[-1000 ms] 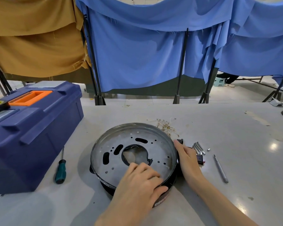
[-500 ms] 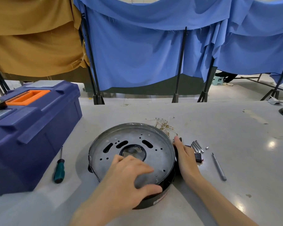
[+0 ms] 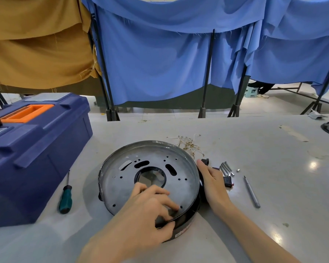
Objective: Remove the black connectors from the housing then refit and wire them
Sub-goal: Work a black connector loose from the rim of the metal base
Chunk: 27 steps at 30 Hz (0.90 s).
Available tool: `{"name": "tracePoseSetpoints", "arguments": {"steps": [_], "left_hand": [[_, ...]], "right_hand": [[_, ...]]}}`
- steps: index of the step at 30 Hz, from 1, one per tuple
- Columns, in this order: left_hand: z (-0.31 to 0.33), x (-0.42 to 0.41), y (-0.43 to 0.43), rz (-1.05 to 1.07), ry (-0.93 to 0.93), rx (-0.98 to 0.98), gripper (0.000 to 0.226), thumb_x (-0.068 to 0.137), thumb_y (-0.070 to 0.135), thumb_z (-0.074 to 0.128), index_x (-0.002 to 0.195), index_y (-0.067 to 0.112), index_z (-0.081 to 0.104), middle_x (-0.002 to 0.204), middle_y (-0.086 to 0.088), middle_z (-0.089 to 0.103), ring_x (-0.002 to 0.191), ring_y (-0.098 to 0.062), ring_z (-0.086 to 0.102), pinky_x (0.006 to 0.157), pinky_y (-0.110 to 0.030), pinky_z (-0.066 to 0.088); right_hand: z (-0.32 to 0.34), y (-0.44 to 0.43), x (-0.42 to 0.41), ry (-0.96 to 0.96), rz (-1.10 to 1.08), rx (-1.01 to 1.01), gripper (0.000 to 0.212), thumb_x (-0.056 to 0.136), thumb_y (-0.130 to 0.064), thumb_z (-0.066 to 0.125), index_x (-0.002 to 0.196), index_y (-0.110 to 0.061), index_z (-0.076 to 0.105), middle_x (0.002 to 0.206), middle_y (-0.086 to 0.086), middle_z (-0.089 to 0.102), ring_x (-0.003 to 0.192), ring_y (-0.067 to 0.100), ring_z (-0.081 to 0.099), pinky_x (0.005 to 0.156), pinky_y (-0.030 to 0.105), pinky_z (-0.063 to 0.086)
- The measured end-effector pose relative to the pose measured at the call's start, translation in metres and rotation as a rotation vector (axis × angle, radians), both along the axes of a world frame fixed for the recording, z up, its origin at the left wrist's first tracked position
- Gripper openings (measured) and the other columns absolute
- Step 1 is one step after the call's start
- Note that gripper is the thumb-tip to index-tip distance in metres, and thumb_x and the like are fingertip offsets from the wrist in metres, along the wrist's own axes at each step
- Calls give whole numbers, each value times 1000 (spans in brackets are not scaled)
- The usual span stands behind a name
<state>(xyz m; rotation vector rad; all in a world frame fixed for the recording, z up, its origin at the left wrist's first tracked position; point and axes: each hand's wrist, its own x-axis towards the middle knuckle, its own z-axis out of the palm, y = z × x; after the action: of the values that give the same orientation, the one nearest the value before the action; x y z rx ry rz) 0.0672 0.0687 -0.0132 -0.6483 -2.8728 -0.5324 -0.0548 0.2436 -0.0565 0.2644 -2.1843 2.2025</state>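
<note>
My left hand (image 3: 150, 204) pinches the near rim of the housing (image 3: 118, 179), probably to turn it. My right hand (image 3: 212, 180), fingers straight, presses its right wall for support.

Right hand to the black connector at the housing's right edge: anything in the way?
Nothing visible. The right hand lies along the housing's right wall and reaches almost to the connector; whether it touches it cannot be told. The pins and another black part lie further right, off that path.
</note>
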Motion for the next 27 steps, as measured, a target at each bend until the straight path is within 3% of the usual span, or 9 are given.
{"name": "tracePoseSetpoints", "arguments": {"steps": [2,3,7,11,16,18,20,23,27], "left_hand": [[2,1,1,48,29,60,37,78,62,63,76,25,72,112,35,60,118,16,29,100,-16,13],[4,1,4,71,38,73,40,74,67,65,80,27,70,113,33,59,115,17,28,99,-15,13],[3,1,15,92,51,-71,68,72,78,52,129,41,53,131,33,41,116,14,22,101,-17,10],[2,1,18,88,59,-96,71,79,77,42,137,37,48,137,28,35,120,6,22,100,-18,11],[4,2,21,53,150,-123,59,88,66,27,123,35,62,132,25,43,120,3,34,98,-20,19],[8,2,27,85,125,-168,53,86,56,28,93,34,76,110,21,61,102,-2,57,84,-21,29],[5,3,31,100,216,-162,46,84,49,36,71,32,77,90,19,66,84,-5,65,73,-24,31],[-1,1,38,104,316,-159,44,84,45,39,68,29,77,86,16,67,81,-7,66,70,-25,31],[-5,0,48,126,307,-170,42,83,45,41,69,30,77,84,17,67,78,-7,66,67,-23,35]], "right_hand": [[0,0,0,13,-5,14,63,98,-45,48,66,8,38,66,9,36,66,20,31,66,34,27],[0,0,-1,18,-10,21,62,98,-44,48,65,8,37,66,9,34,66,21,29,66,35,25],[-1,-1,0,26,-28,27,58,99,-39,49,63,2,30,63,8,28,64,19,26,62,33,23],[-1,-1,-1,9,-26,28,56,99,-38,49,63,3,35,63,9,31,64,20,28,63,35,24],[1,-1,1,-2,-46,37,54,100,-37,47,60,-2,39,63,9,34,64,20,30,63,35,25],[2,-2,2,-14,-60,40,53,100,-36,46,53,-14,35,59,7,31,60,17,29,61,34,24],[3,-2,2,-23,-62,43,52,100,-35,46,53,-19,31,55,2,29,59,18,26,59,35,23],[2,-2,2,-24,-39,29,52,101,-36,44,54,-18,30,53,-1,30,58,17,25,58,35,23],[2,-2,2,-27,-45,27,58,100,-47,38,65,-1,27,62,11,28,63,22,26,60,37,24]]}}
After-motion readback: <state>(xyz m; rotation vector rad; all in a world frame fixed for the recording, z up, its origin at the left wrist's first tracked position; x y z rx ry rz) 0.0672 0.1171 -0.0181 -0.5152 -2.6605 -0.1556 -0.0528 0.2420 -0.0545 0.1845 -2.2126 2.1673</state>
